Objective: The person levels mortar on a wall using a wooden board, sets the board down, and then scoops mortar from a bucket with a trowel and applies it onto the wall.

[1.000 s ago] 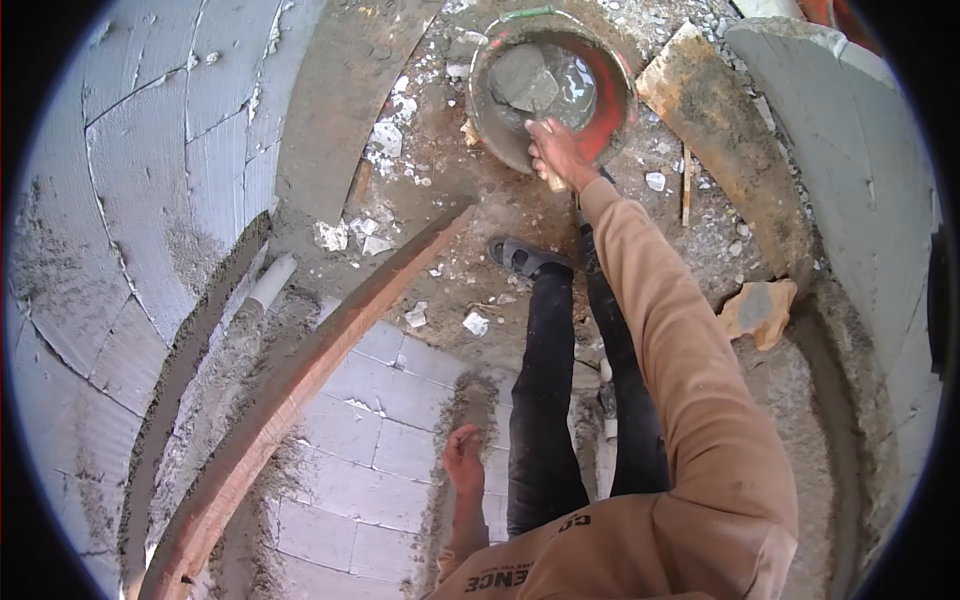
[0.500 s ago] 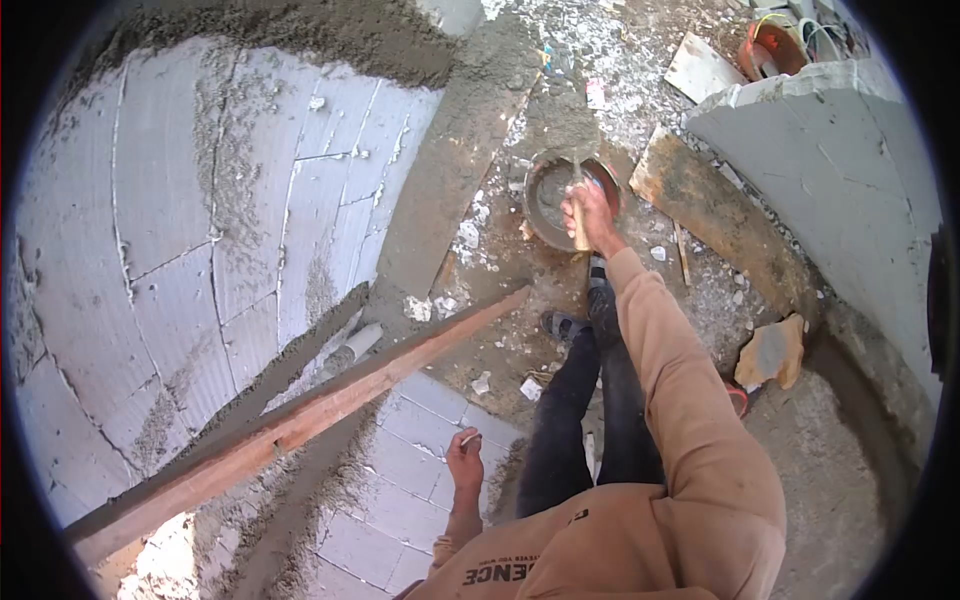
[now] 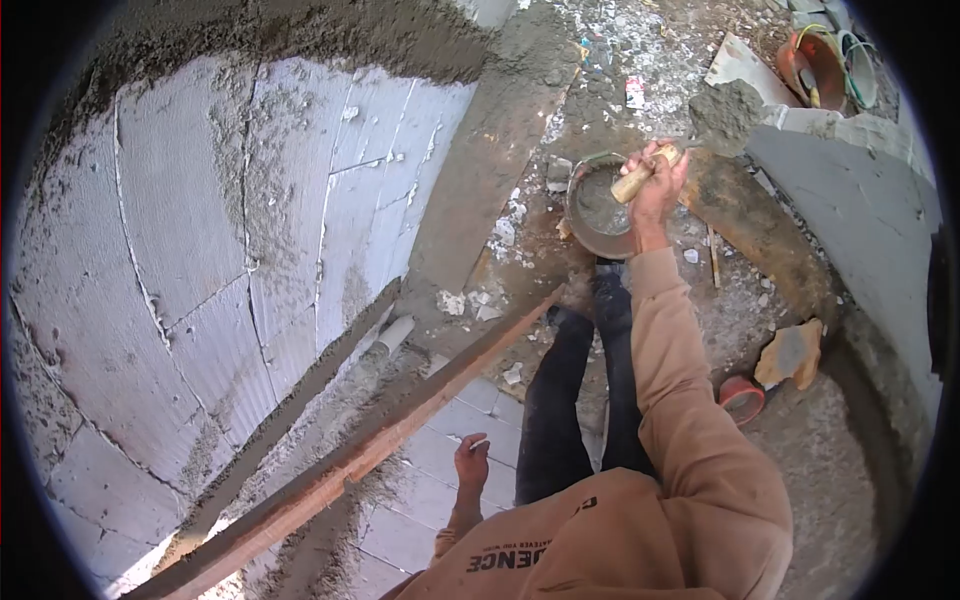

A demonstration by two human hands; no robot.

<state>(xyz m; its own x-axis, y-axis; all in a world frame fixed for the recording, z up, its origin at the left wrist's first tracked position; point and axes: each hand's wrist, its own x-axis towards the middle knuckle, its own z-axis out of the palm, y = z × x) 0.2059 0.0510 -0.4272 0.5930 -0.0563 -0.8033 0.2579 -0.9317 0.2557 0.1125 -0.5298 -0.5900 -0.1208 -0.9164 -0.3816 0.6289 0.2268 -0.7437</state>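
My right hand is wrapped round the wooden handle of a trowel, above the right rim of a round bucket. A lump of wet grey mortar sits at the trowel's far end and covers the blade. More mortar lies inside the bucket, which stands on the ground just beyond my feet. My left hand is raised low in the view, to the left of my legs, its fingers curled. A small whitish thing shows at its fingertips, too small to name.
A long wooden beam slants across at the left, before a mortar-smeared block wall. A board and a grey wall stand right. Orange buckets sit top right, a red container lower right. Rubble covers the ground.
My right hand has moved up and right from over the bucket, and the trowel now carries a visible lump of mortar. My left hand stays curled. The view has shifted slightly.
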